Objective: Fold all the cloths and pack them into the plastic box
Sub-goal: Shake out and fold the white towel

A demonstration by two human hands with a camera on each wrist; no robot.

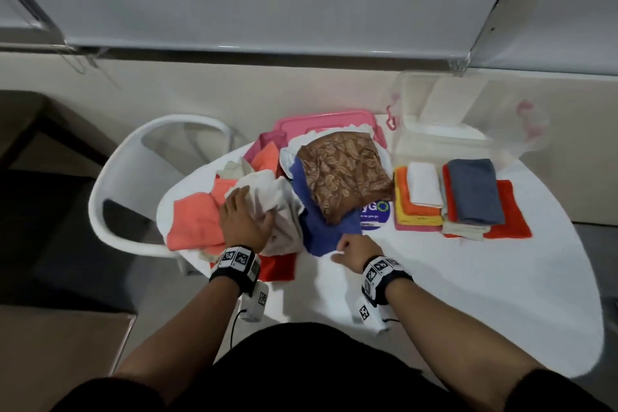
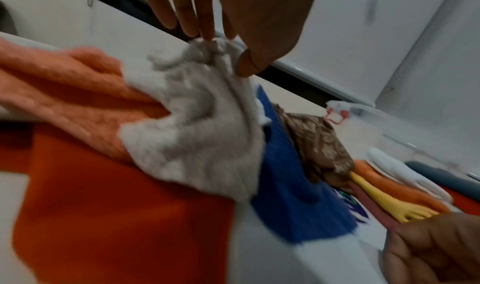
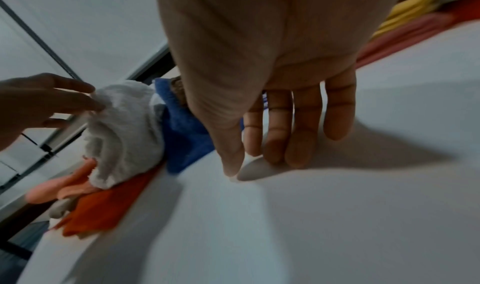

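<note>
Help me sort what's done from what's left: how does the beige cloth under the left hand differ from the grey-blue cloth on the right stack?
The beige cloth is crumpled and unfolded; the grey-blue cloth is folded into a flat rectangle. The beige one lies in the loose heap with the left hand on it; the grey-blue one tops a neat stack, untouched. Neither is in the plastic box yet.

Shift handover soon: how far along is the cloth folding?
Done: two folded stacks beside the clear plastic box. In hand: left hand touches the crumpled grey towel; right hand idle. Left: the unfolded pile, including the brown paisley cloth, plus packing.
</note>
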